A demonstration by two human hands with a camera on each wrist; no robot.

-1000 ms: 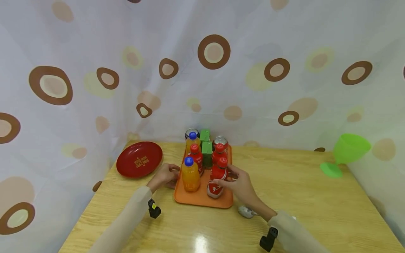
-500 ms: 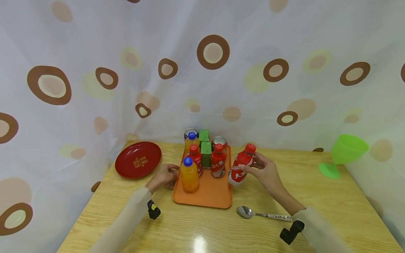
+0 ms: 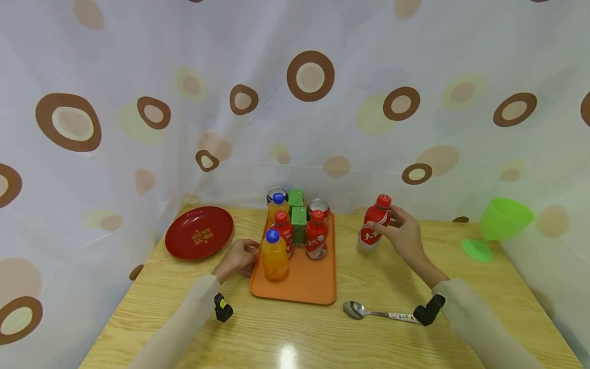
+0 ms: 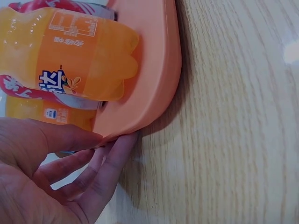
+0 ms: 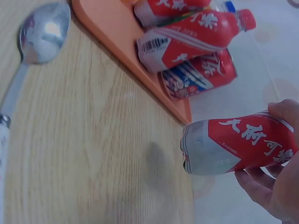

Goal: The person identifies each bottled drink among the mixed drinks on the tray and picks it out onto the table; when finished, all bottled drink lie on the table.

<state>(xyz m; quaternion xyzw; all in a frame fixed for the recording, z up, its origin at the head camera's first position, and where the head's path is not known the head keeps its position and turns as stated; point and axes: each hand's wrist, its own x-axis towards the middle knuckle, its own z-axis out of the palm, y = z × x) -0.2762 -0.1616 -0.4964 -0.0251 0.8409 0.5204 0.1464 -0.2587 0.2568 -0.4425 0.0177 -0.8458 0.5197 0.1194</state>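
My right hand (image 3: pixel 405 237) grips a red-labelled cola bottle (image 3: pixel 374 225) with a red cap, to the right of the tray. In the right wrist view that bottle (image 5: pixel 233 144) hangs above the table, its shadow beneath. At the tray's left edge, my left hand (image 3: pixel 238 258) pinches the rim of the orange tray (image 3: pixel 304 284) between thumb and fingers, clear in the left wrist view (image 4: pixel 60 168). On the tray stand two orange soda bottles (image 3: pixel 275 259) with blue caps, two red cola bottles (image 3: pixel 316 238), two green cartons (image 3: pixel 299 225) and two cans (image 3: pixel 319 206).
A dark red plate (image 3: pixel 199 233) lies left of the tray. In front, to the right, is a metal spoon (image 3: pixel 355 309) with a patterned handle. A green goblet (image 3: pixel 504 220) stands at the far right. A patterned curtain (image 3: pixel 359 138) closes off the back of the wooden table (image 3: pixel 258 333).
My right hand has lifted the front-right red cola bottle off the tray and carried it rightward and back. The spoon has come into fuller view. My left hand stays at the tray rim.
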